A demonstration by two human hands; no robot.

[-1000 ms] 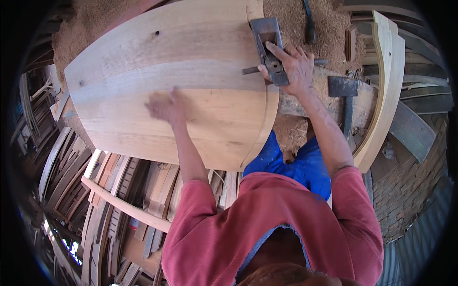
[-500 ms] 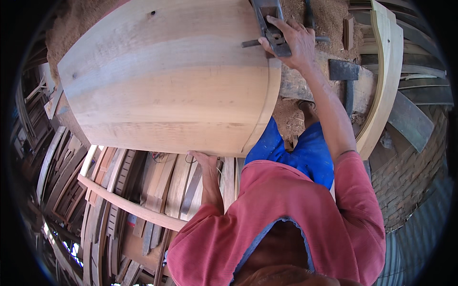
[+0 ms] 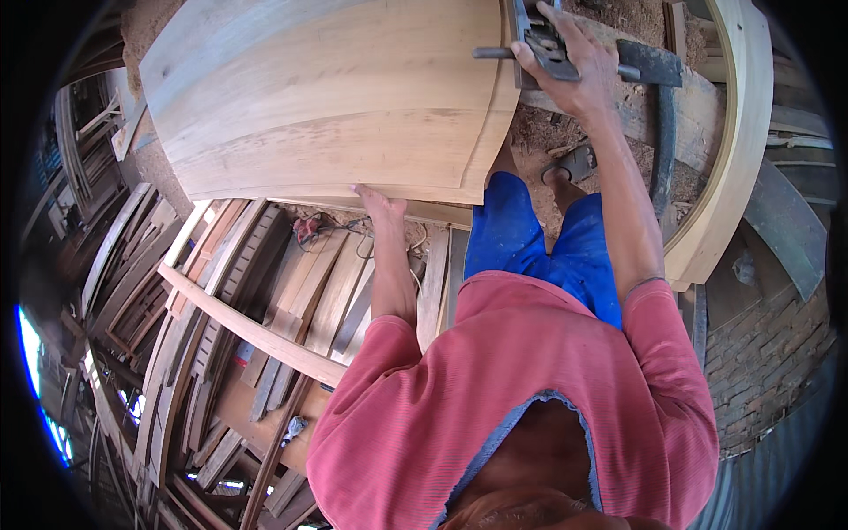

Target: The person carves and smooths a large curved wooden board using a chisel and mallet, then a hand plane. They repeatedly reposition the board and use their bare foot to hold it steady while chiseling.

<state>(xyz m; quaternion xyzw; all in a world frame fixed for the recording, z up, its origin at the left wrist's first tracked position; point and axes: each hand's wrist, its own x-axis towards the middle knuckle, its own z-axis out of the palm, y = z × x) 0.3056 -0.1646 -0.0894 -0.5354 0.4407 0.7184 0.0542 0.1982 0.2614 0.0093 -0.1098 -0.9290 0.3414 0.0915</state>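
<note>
My right hand [image 3: 579,75] grips a hand plane [image 3: 549,57] with a dark body and a cross handle sticking out on both sides. The plane sits at the right edge of a broad, pale wooden panel [image 3: 327,106] with curved edges. A line or step runs just inside that right edge; I cannot tell whether a second board lies beneath. On the panel's near edge is my left hand [image 3: 384,208], a digit on top and the other fingers mostly hidden below the rim.
An adze-like tool [image 3: 652,64] with a dark head lies on a thick plank right of the plane. Beyond stands a curved pale wooden piece [image 3: 751,115]. A curved wooden rail [image 3: 256,327] and several stacked boards [image 3: 305,305] fill the near left. Shavings cover the ground.
The view has shifted, so the panel appears higher. Along the panel's right edge, the plane in my right hand has come closer to me. My left hand stays at the near edge.
</note>
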